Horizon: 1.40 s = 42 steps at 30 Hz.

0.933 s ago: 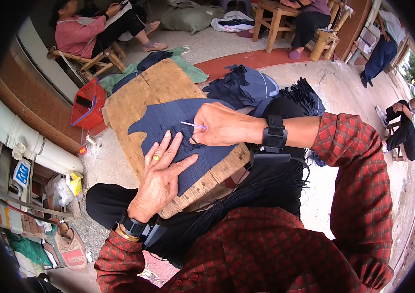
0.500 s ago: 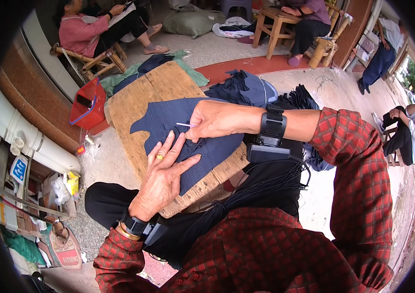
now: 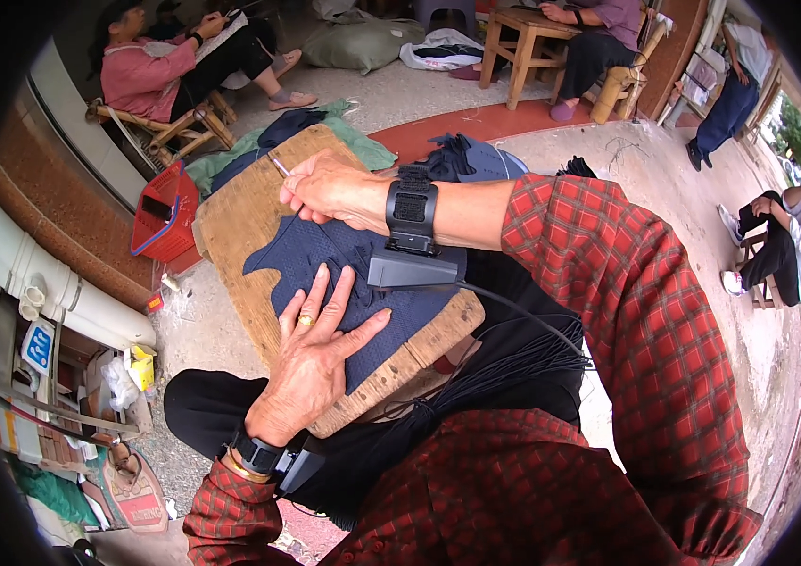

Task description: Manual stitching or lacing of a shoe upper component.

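A dark blue cut piece of fabric [image 3: 320, 250] lies flat on a worn wooden stool top [image 3: 240, 212] in front of me. My left hand [image 3: 311, 363] rests on the fabric with fingers spread, pressing it down. Beyond the fabric's far edge, my right hand [image 3: 334, 191] is closed on a thin, pale needle-like tool [image 3: 280, 167], whose end pokes out past the fingers. Any thread from it is too fine to make out. My right wrist and the box strapped under it cover part of the fabric. A bundle of dark cords [image 3: 504, 373] lies across my lap.
More dark blue pieces [image 3: 480, 160] are heaped beyond the stool. A red basket [image 3: 166, 212] holding a phone stands at its left. White pipes [image 3: 51, 274] and a cluttered shelf line the left side. Other people sit on bamboo chairs [image 3: 183, 127] farther off.
My right hand has moved up and left, away from the middle of the fabric, with the tool now pointing up-left. My left hand stays on the fabric. The view has shifted slightly.
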### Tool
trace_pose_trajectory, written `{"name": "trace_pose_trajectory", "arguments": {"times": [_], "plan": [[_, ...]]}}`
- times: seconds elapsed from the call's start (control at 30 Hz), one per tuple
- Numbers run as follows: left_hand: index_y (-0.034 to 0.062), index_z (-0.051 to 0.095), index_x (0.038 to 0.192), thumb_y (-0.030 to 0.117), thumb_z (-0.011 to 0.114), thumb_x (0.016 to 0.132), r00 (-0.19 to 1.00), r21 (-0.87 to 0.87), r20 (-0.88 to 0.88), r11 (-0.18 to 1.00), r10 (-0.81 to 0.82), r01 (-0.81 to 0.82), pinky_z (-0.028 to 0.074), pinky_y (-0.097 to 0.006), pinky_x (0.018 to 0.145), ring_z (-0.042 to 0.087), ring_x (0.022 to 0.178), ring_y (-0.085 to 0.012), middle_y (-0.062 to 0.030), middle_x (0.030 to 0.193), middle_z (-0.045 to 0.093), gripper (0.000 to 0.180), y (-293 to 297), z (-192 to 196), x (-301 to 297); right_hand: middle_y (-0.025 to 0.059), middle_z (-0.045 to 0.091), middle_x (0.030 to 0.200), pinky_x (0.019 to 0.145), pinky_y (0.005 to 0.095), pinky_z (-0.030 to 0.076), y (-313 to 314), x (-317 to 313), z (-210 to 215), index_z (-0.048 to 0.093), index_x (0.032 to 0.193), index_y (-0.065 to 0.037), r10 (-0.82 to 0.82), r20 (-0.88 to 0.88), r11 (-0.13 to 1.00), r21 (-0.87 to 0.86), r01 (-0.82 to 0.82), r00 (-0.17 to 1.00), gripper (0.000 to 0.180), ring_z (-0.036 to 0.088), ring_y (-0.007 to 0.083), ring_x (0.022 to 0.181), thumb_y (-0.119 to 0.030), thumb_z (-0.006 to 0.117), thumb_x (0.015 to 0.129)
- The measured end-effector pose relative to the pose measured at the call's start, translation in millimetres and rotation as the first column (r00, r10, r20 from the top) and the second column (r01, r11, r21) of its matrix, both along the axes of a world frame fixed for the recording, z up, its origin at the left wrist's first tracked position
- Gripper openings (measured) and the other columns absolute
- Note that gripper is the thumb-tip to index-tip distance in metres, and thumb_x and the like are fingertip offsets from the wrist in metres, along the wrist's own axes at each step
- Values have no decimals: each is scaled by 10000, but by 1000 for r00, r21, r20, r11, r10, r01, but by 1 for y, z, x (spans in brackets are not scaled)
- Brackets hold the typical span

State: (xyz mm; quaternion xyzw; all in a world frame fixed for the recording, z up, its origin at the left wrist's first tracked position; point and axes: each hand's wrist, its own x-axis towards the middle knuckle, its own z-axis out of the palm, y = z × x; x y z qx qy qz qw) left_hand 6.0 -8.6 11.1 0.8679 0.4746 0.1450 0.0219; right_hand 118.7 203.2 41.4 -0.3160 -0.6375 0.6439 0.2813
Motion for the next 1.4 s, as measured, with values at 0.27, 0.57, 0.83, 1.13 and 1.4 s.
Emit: {"name": "trace_pose_trajectory", "arguments": {"times": [0.27, 0.57, 0.83, 1.13, 1.4], "plan": [[294, 671, 1391, -31, 546, 871, 1000, -13, 16, 1000, 11, -11, 208, -538, 1225, 236, 1558, -404, -200, 1674, 286, 626, 1, 1, -1, 95, 700, 935, 591, 227, 550, -10, -2, 13, 727, 1101, 12, 327, 295, 930, 69, -362, 897, 285, 671, 118, 712, -201, 543, 1062], [131, 797, 920, -61, 630, 705, 993, -103, 61, 989, -102, 108, 178, -552, 1253, 242, 1563, -388, -131, 1636, 401, 333, 13, 43, -39, 120, 729, 1037, 654, 231, 567, -57, 131, 32, 669, 1266, 34, 275, 168, 945, 133, -299, 946, 337, 724, 127, 813, -229, 582, 1074], [0, 545, 1428, 264, 693, 966, 905, -41, 311, 955, 291, -293, 242, -518, 1222, 392, 1484, -404, -229, 1511, 520, 552, -18, 24, -14, 47, 750, 1022, 664, 202, 516, -74, 133, 14, 719, 1203, -39, 146, 189, 946, 262, -193, 971, 282, 668, 70, 879, -252, 583, 1077], [-48, 388, 1546, 370, 691, 948, 923, 7, 123, 929, 365, -369, 179, -544, 1240, 224, 1563, -399, -240, 1653, 305, 790, -24, -4, 4, 14, 671, 910, 616, 185, 494, -80, 109, 2, 674, 1228, -9, 183, -1, 976, 122, -182, 983, 319, 641, 59, 781, -266, 529, 1105], [-63, 360, 1550, 389, 674, 953, 915, 56, 91, 915, 394, -400, 198, -595, 1217, 227, 1550, -434, -241, 1660, 283, 812, -30, -9, 7, 35, 726, 959, 684, 209, 510, -78, 118, 6, 603, 1339, -28, 196, 51, 950, 238, -203, 979, 319, 689, 76, 849, -219, 569, 1085]]}}
